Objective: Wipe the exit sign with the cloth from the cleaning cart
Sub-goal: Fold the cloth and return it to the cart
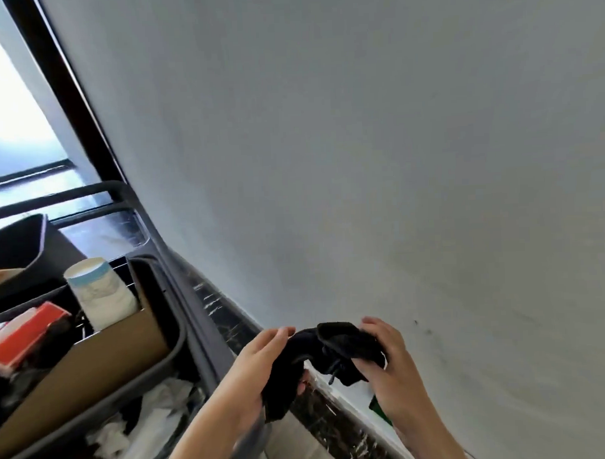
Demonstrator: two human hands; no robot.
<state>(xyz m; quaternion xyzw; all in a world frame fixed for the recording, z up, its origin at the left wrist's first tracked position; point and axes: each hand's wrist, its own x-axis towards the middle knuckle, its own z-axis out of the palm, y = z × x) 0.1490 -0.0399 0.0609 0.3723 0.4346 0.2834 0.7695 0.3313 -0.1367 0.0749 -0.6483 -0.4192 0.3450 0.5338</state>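
Black cloth hangs bunched between both hands, low in the view and in front of the pale wall. The left hand has its fingers curled around the cloth's lower end, which droops down past the palm. The right hand pinches the upper, folded end, with its fingers bent over the fabric and the thumb pressing from below. A short dark loop or tag dangles from the middle of the cloth, between the hands.

Just below the right wrist, a small green patch shows against the wall, close above the skirting; most of it is hidden by the forearm, so I cannot tell whether it is the exit sign. A dark marbled skirting runs along the foot of the wall, behind and under the hands.

To the left stands the grey cleaning cart, close beside the left forearm. It holds a cardboard box, a white container with a pale blue band, an orange-red packet and a black bin; crumpled white material lies lower down. Beyond the cart, a dark door frame borders a bright opening.
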